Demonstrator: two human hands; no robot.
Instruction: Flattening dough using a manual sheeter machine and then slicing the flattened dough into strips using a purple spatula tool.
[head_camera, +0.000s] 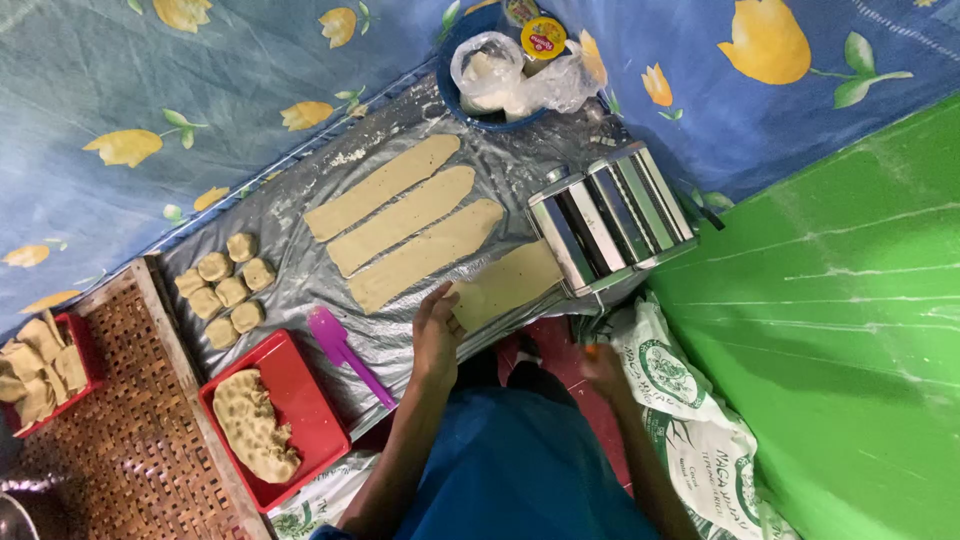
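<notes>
A steel pasta roller stands on a plastic-covered surface. A flat dough sheet comes out of its near side. My left hand holds the sheet's free end, thumb on top. My right hand is closed around a small orange knob, apparently the roller's crank handle, just below the machine. Three long dough strips lie side by side to the left of the roller.
Several small dough lumps sit at the left. A red tray holds a rough dough mass beside a purple spatula. A blue bowl with a plastic bag stands behind. A green surface fills the right.
</notes>
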